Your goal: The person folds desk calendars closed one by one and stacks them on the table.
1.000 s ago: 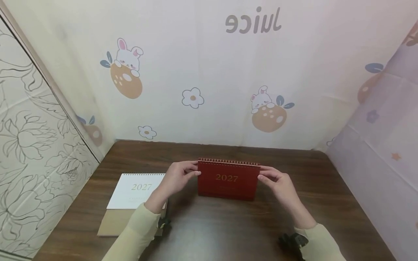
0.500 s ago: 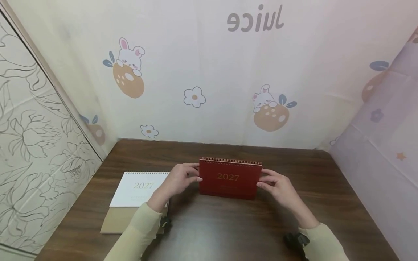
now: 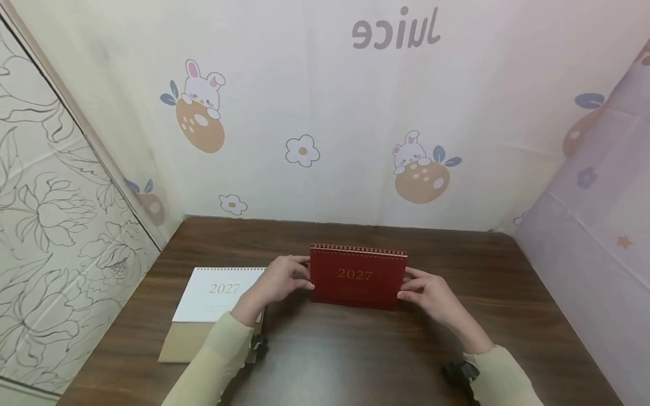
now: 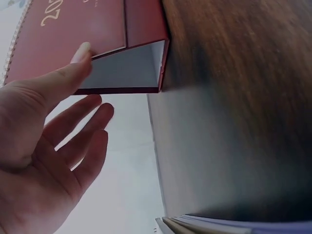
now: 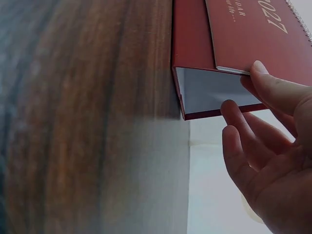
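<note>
A red spiral-bound desk calendar (image 3: 355, 278) marked 2027 stands upright like a tent on the wooden table. At its left side my left hand (image 3: 284, 278) holds the edge, the thumb (image 4: 78, 63) on the front cover. Several fingers of that hand spread beside the hollow side in the left wrist view. My right hand (image 3: 430, 293) pinches the opposite edge; in the right wrist view its thumb (image 5: 273, 85) lies on the front cover and a finger reaches into the hollow behind. The back of the calendar is hidden in the head view.
Left of the red calendar, a white 2027 calendar (image 3: 218, 293) with a tan base (image 3: 183, 341) lies on the table (image 3: 325, 355), partly covered by my left forearm. A printed curtain (image 3: 345, 113) hangs behind the table's far edge.
Both hands have slid slightly down the calendar's sides, the right one more clearly. The calendar stays standing in place; the whole view has shifted a little.
</note>
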Demonstrator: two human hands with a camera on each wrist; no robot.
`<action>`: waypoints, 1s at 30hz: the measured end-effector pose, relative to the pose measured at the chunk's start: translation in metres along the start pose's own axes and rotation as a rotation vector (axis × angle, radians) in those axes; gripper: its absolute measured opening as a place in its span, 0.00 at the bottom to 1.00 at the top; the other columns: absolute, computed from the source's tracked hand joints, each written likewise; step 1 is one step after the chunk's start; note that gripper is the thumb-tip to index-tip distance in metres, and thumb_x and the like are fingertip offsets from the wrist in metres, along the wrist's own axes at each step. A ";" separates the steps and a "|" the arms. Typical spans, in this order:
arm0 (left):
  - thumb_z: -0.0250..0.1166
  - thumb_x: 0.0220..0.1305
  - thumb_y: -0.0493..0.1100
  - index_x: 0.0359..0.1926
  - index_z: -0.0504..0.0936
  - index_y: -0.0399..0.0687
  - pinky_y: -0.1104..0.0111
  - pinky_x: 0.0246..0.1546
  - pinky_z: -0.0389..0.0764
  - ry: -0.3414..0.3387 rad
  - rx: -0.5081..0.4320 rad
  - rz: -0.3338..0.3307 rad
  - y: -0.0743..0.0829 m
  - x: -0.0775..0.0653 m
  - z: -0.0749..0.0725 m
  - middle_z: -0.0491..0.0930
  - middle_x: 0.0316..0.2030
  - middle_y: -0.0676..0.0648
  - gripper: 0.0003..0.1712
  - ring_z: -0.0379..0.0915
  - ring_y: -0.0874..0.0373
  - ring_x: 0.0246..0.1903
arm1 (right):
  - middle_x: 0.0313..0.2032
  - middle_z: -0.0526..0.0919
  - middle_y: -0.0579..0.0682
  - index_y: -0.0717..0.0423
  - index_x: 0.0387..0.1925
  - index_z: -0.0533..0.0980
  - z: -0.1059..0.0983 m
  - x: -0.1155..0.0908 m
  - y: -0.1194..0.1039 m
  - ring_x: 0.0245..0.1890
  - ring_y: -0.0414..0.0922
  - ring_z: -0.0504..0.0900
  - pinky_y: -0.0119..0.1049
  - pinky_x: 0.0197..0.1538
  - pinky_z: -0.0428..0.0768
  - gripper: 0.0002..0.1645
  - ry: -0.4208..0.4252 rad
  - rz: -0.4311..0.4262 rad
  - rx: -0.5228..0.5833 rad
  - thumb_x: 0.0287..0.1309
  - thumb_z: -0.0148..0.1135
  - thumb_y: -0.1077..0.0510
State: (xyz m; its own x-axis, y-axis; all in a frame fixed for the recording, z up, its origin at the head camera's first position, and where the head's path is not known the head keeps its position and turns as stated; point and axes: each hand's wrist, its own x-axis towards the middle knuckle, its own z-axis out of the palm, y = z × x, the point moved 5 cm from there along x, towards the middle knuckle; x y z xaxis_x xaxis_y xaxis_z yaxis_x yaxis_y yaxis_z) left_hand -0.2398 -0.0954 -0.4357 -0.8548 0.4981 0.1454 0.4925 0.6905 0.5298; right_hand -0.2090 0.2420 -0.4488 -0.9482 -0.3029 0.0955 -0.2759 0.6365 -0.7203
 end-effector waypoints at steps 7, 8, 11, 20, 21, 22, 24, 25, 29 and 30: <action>0.75 0.56 0.48 0.30 0.91 0.56 0.56 0.59 0.73 0.005 0.091 0.045 0.003 0.002 -0.001 0.80 0.59 0.48 0.03 0.73 0.51 0.61 | 0.62 0.75 0.65 0.53 0.32 0.88 0.001 0.001 0.000 0.58 0.59 0.78 0.49 0.51 0.81 0.04 0.029 -0.030 -0.021 0.52 0.74 0.61; 0.75 0.56 0.48 0.30 0.91 0.56 0.56 0.59 0.73 0.010 0.097 0.049 0.004 0.002 -0.001 0.80 0.58 0.48 0.03 0.73 0.51 0.61 | 0.61 0.75 0.65 0.53 0.32 0.89 0.000 0.000 0.000 0.57 0.58 0.79 0.48 0.50 0.81 0.04 0.036 -0.033 -0.023 0.52 0.75 0.61; 0.75 0.56 0.48 0.29 0.91 0.57 0.55 0.59 0.74 0.027 0.101 0.052 0.007 -0.001 -0.004 0.80 0.58 0.48 0.03 0.73 0.49 0.61 | 0.61 0.76 0.65 0.54 0.33 0.89 -0.001 -0.002 -0.004 0.54 0.57 0.82 0.46 0.48 0.82 0.05 0.053 -0.043 -0.024 0.51 0.75 0.60; 0.76 0.56 0.44 0.28 0.90 0.56 0.53 0.56 0.75 0.093 0.001 0.023 0.023 -0.013 -0.021 0.82 0.55 0.48 0.02 0.76 0.49 0.57 | 0.58 0.79 0.62 0.52 0.35 0.89 -0.011 -0.011 -0.018 0.59 0.59 0.78 0.53 0.52 0.79 0.06 0.084 -0.046 -0.042 0.53 0.74 0.58; 0.76 0.56 0.44 0.29 0.90 0.56 0.54 0.54 0.76 0.099 -0.017 0.015 0.025 -0.015 -0.022 0.82 0.55 0.49 0.02 0.76 0.50 0.56 | 0.57 0.80 0.61 0.51 0.35 0.89 -0.012 -0.013 -0.019 0.59 0.59 0.77 0.54 0.52 0.79 0.06 0.091 -0.043 -0.048 0.53 0.75 0.58; 0.76 0.56 0.44 0.29 0.90 0.56 0.54 0.54 0.76 0.103 -0.034 0.006 0.026 -0.017 -0.023 0.82 0.55 0.49 0.02 0.76 0.50 0.56 | 0.57 0.80 0.61 0.51 0.35 0.89 -0.013 -0.014 -0.020 0.59 0.59 0.78 0.54 0.52 0.79 0.06 0.097 -0.037 -0.050 0.53 0.75 0.57; 0.76 0.55 0.43 0.30 0.90 0.55 0.55 0.52 0.76 0.113 -0.068 -0.008 0.028 -0.020 -0.026 0.83 0.54 0.49 0.02 0.76 0.50 0.56 | 0.57 0.80 0.60 0.51 0.36 0.89 -0.014 -0.016 -0.021 0.58 0.59 0.79 0.53 0.50 0.80 0.07 0.104 -0.028 -0.054 0.54 0.75 0.56; 0.77 0.55 0.42 0.30 0.90 0.55 0.56 0.52 0.77 0.119 -0.085 -0.014 0.029 -0.021 -0.027 0.83 0.54 0.49 0.02 0.76 0.51 0.55 | 0.57 0.81 0.60 0.51 0.36 0.89 -0.015 -0.017 -0.022 0.57 0.59 0.79 0.53 0.50 0.80 0.07 0.106 -0.024 -0.055 0.54 0.75 0.56; 0.77 0.54 0.42 0.31 0.90 0.55 0.57 0.50 0.78 0.138 -0.136 -0.044 0.031 -0.025 -0.028 0.84 0.51 0.50 0.03 0.77 0.52 0.54 | 0.56 0.82 0.58 0.50 0.37 0.88 -0.016 -0.020 -0.024 0.55 0.57 0.81 0.50 0.48 0.81 0.06 0.107 -0.009 -0.043 0.55 0.74 0.56; 0.77 0.54 0.42 0.30 0.90 0.55 0.57 0.50 0.78 0.143 -0.145 -0.051 0.032 -0.026 -0.028 0.85 0.50 0.50 0.03 0.78 0.53 0.53 | 0.56 0.82 0.57 0.50 0.37 0.88 -0.016 -0.021 -0.025 0.55 0.56 0.81 0.48 0.48 0.81 0.06 0.107 -0.006 -0.039 0.56 0.73 0.56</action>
State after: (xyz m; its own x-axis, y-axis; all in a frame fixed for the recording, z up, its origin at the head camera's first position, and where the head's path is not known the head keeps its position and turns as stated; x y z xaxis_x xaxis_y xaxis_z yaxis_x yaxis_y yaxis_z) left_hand -0.2067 -0.1014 -0.3990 -0.8977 0.3777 0.2269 0.4280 0.6251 0.6527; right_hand -0.1848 0.2440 -0.4219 -0.9573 -0.2305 0.1743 -0.2856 0.6627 -0.6923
